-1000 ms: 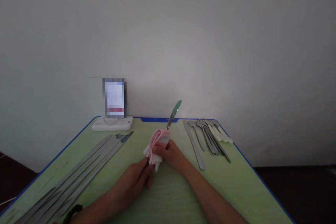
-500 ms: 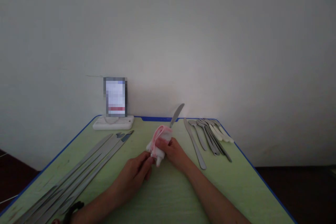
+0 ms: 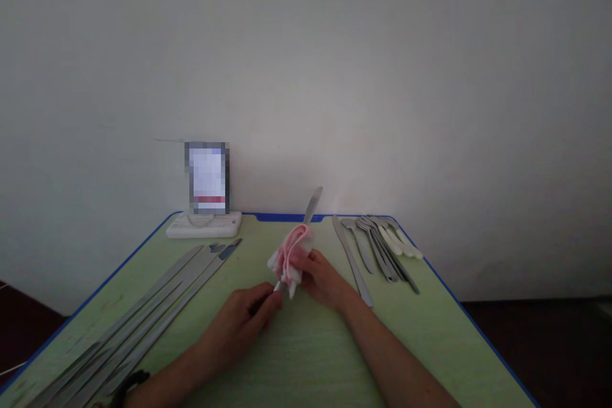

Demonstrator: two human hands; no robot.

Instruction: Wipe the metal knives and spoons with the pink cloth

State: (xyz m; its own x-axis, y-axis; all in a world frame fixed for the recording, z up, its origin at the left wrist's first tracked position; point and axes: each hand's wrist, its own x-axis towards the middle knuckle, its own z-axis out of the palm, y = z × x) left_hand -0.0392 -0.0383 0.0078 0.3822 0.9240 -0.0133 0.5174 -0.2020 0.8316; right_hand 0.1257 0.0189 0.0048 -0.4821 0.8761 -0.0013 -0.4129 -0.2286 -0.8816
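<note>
A table knife (image 3: pixel 313 205) is held over the middle of the table, its blade pointing up and away from me. My left hand (image 3: pixel 258 307) is closed on the end of its handle. Around the middle of the knife, a pink and white cloth (image 3: pixel 292 256) is folded, and my right hand (image 3: pixel 318 275) grips it, thumb on top. The cloth hides the stretch of knife inside it. To the right of my right hand lies another table knife (image 3: pixel 352 261), flat on the table.
Spoons and forks (image 3: pixel 382 248), some white-handled, lie at the right. Several long flat metal pieces of cutlery (image 3: pixel 157 306) are spread along the left. A phone (image 3: pixel 209 177) with a blurred screen stands on a white base (image 3: pixel 205 225) near the wall. The green table (image 3: pixel 306 357) has a blue edge.
The knife's blade has swung slightly left and stands steeper. More of the handle shows between my left hand and the cloth. The view has shifted a little.
</note>
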